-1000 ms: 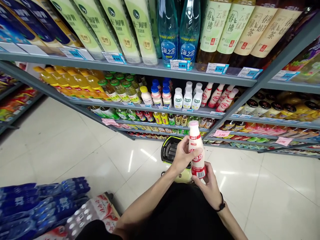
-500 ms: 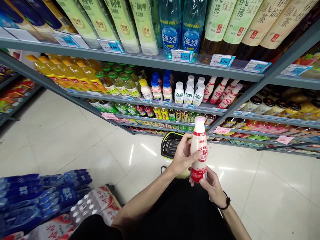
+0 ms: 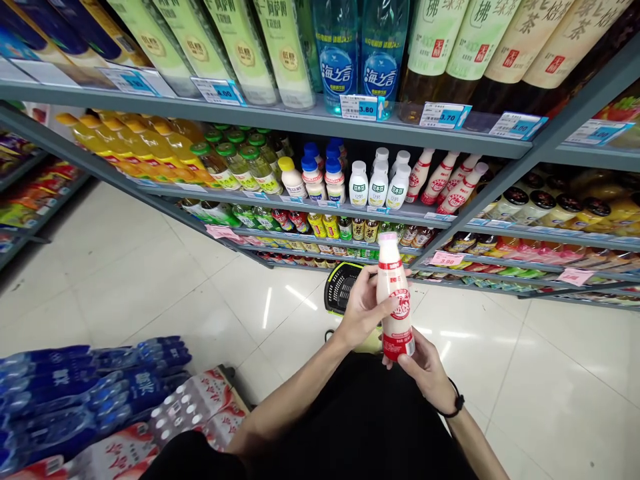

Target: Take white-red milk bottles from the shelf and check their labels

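Observation:
Both my hands hold one milk drink bottle [image 3: 395, 283], white with red bands, a red printed label and a pale pink cap. My left hand [image 3: 364, 307] wraps round its middle from the left, the thumb lying across the label. Fingers of my right hand [image 3: 424, 370] grip the red base from below and from the right. The bottle leans slightly, its cap tipped to the left. Similar red-and-white bottles [image 3: 440, 179] stand on the shelf beyond, to the right of several white soy milk bottles [image 3: 378, 183].
Drink shelves [image 3: 300, 123] with price tags run across in front. A black basket with a yellow-green rim [image 3: 327, 287] sits on the tiled floor [image 3: 190, 273], partly behind my left hand. Packs of blue-wrapped bottles [image 3: 90, 393] and red-and-white packs [image 3: 195, 407] are stacked at lower left.
The bottle's top has tipped to the left, and its base has stayed nearly in place. Both hands keep hold of it. The view has shifted slightly.

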`<state>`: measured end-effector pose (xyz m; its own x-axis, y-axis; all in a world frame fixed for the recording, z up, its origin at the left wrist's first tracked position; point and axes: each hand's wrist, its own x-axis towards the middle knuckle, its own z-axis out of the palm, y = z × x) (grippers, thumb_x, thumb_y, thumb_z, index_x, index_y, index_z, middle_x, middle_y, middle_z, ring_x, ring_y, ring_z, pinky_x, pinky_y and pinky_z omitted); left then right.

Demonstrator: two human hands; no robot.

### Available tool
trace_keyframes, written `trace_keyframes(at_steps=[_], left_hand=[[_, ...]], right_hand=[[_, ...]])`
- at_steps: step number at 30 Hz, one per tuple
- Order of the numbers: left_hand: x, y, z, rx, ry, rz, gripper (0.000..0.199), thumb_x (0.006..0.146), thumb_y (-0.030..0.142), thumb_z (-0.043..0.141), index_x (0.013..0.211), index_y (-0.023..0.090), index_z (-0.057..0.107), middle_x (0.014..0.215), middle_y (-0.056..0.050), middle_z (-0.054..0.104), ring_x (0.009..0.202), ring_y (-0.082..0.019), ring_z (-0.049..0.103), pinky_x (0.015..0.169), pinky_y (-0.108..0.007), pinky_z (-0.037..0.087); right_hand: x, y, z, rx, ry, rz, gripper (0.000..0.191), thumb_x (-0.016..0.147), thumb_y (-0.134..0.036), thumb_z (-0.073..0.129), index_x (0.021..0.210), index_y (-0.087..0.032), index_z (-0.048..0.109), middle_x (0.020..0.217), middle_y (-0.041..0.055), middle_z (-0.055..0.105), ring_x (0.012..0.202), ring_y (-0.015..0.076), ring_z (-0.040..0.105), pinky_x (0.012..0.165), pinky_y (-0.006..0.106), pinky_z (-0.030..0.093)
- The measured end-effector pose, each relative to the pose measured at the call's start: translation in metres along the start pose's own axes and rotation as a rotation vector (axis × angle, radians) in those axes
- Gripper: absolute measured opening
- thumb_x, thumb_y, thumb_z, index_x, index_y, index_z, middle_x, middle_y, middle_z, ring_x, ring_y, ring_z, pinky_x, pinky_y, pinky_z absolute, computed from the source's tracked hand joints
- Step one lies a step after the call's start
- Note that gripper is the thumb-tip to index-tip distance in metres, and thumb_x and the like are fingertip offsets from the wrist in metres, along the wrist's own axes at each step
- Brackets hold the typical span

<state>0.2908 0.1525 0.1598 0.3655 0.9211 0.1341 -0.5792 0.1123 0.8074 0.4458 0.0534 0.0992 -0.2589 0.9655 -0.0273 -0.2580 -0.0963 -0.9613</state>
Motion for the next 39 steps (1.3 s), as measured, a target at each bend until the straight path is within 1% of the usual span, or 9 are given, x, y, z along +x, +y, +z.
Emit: trace_keyframes(at_steps=[6, 10, 13, 18, 22, 27, 31, 35, 39], left_hand=[[0.014, -0.001, -0.013, -0.242, 0.273, -0.043, 0.033, 0.091, 0.039, 0.073, 0.113, 0.017, 0.062, 0.103, -0.006, 0.072, 0.092, -0.019, 0.071, 0.093, -0.038, 0.061], [0.022, -0.006, -0.019, -0.346, 0.355, -0.087, 0.026, 0.088, 0.039, 0.075, 0.091, 0.016, 0.063, 0.073, 0.002, 0.06, 0.071, -0.012, 0.062, 0.092, -0.033, 0.059], [0.023, -0.007, -0.024, -0.344, 0.388, -0.065, 0.027, 0.084, 0.04, 0.078, 0.087, 0.017, 0.062, 0.069, 0.002, 0.058, 0.067, -0.011, 0.06, 0.09, -0.032, 0.059], [0.025, 0.004, -0.038, -0.336, 0.425, -0.061, 0.025, 0.082, 0.035, 0.08, 0.088, 0.017, 0.065, 0.073, 0.002, 0.06, 0.079, -0.013, 0.065, 0.1, -0.036, 0.058], [0.024, 0.011, -0.047, -0.348, 0.453, -0.089, 0.026, 0.082, 0.036, 0.081, 0.087, 0.015, 0.066, 0.07, 0.002, 0.059, 0.082, -0.014, 0.066, 0.107, -0.042, 0.057], [0.024, 0.01, -0.049, -0.383, 0.483, -0.121, 0.021, 0.082, 0.03, 0.079, 0.085, 0.014, 0.065, 0.066, 0.002, 0.057, 0.083, -0.015, 0.067, 0.109, -0.044, 0.056], [0.027, 0.01, -0.05, -0.403, 0.465, -0.142, 0.02, 0.082, 0.029, 0.078, 0.083, 0.014, 0.064, 0.064, 0.003, 0.055, 0.081, -0.015, 0.067, 0.11, -0.041, 0.054], [0.028, 0.012, -0.05, -0.407, 0.442, -0.142, 0.019, 0.083, 0.028, 0.077, 0.083, 0.015, 0.063, 0.063, 0.004, 0.056, 0.081, -0.015, 0.067, 0.112, -0.042, 0.053], [0.024, 0.015, -0.048, -0.387, 0.399, -0.112, 0.019, 0.084, 0.031, 0.077, 0.086, 0.016, 0.066, 0.07, 0.002, 0.063, 0.085, -0.016, 0.069, 0.114, -0.043, 0.052]], right_hand=[[0.003, 0.013, 0.005, -0.057, 0.302, -0.005, 0.058, 0.08, -0.036, 0.091, 0.125, -0.022, 0.058, 0.117, 0.0072, 0.066, 0.1, 0.0201, 0.068, 0.09, 0.032, 0.057], [0.008, 0.012, 0.017, 0.422, 0.162, 0.179, 0.051, 0.097, -0.062, 0.066, 0.127, -0.024, 0.049, 0.115, 0.0119, 0.07, 0.098, 0.0281, 0.073, 0.088, 0.048, 0.06], [0.01, 0.008, 0.023, 0.565, 0.108, 0.285, 0.048, 0.106, -0.063, 0.046, 0.13, -0.022, 0.048, 0.115, 0.0154, 0.073, 0.104, 0.0301, 0.074, 0.098, 0.054, 0.057], [0.009, 0.014, 0.019, 0.259, 0.322, 0.03, 0.046, 0.102, -0.046, 0.066, 0.138, -0.023, 0.05, 0.122, 0.0125, 0.068, 0.101, 0.0267, 0.075, 0.092, 0.048, 0.063], [0.005, 0.017, 0.01, -0.161, 0.412, -0.251, 0.064, 0.092, -0.026, 0.078, 0.149, -0.027, 0.047, 0.129, 0.012, 0.064, 0.116, 0.0241, 0.069, 0.097, 0.039, 0.063], [-0.002, 0.003, -0.009, -0.71, 0.271, -0.579, 0.086, 0.087, -0.003, 0.078, 0.16, -0.028, 0.04, 0.142, 0.0158, 0.059, 0.131, 0.0275, 0.062, 0.106, 0.045, 0.06], [-0.003, -0.009, -0.02, -1.021, 0.107, -0.806, 0.095, 0.085, 0.007, 0.074, 0.166, -0.018, 0.033, 0.147, 0.0246, 0.054, 0.142, 0.0365, 0.053, 0.108, 0.055, 0.058], [-0.002, -0.007, -0.018, -1.003, 0.143, -0.83, 0.092, 0.085, 0.004, 0.076, 0.165, -0.018, 0.035, 0.146, 0.0237, 0.056, 0.14, 0.0363, 0.056, 0.105, 0.055, 0.06], [-0.005, 0.001, -0.003, -0.676, 0.352, -0.607, 0.08, 0.086, -0.009, 0.082, 0.156, -0.024, 0.045, 0.139, 0.0178, 0.062, 0.127, 0.0308, 0.065, 0.1, 0.046, 0.063]])
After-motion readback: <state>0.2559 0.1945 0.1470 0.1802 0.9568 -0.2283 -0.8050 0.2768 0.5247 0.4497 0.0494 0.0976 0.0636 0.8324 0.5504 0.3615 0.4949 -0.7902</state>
